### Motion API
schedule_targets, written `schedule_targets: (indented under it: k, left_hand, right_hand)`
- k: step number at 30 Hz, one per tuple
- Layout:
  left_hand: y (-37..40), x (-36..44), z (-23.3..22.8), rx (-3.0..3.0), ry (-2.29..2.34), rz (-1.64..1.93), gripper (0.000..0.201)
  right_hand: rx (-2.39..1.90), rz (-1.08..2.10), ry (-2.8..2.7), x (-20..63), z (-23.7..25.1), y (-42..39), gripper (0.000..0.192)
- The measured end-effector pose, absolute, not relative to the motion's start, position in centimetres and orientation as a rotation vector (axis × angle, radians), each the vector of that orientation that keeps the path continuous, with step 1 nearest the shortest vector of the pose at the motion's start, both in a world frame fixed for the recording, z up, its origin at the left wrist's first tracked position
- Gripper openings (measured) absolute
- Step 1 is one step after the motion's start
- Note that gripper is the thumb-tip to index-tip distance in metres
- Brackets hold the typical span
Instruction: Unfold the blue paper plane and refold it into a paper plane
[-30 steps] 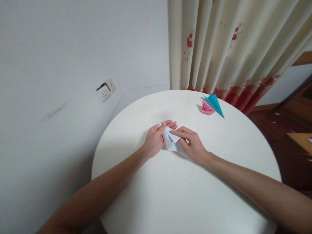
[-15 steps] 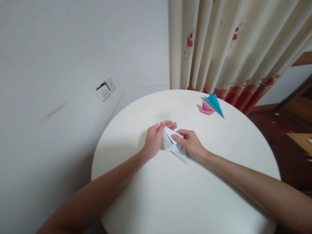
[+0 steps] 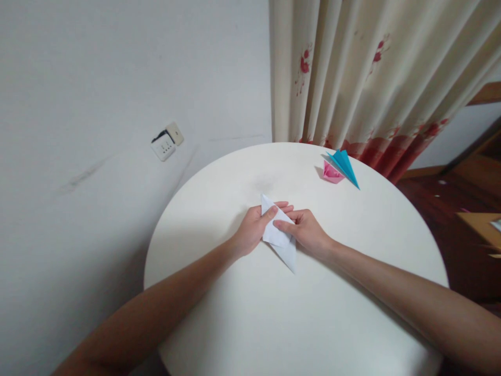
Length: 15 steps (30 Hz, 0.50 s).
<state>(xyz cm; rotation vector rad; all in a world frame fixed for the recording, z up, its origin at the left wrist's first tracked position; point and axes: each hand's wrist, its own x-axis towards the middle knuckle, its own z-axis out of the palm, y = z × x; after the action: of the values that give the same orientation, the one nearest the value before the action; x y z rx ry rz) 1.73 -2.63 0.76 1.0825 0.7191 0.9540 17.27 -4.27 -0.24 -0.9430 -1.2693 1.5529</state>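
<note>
Both hands, left hand [image 3: 253,230] and right hand [image 3: 307,234], pinch the folded white paper [image 3: 278,237], hiding its middle folds.

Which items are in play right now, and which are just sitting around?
In hand:
- white folded paper, pinched between left hand and right hand
- round white table under it

Lying about:
- blue paper model and pink paper model, far edge
- wall socket
- curtain
</note>
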Motion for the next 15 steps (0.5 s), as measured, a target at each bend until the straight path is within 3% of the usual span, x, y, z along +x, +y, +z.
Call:
schedule_targets:
  k: [6,15]
  left_hand:
    - [-2.4,1.5,1.0,1.111,0.723,0.924,0.046]
    - [0.0,-0.4,2.3,1.030,0.767,1.189,0.041]
  right_hand:
    - [-1.024,1.578,-1.337,17.5,0.0,-4.4,0.030]
    - [-1.099,1.741,-1.293,17.9,0.6,-4.6,0.031]
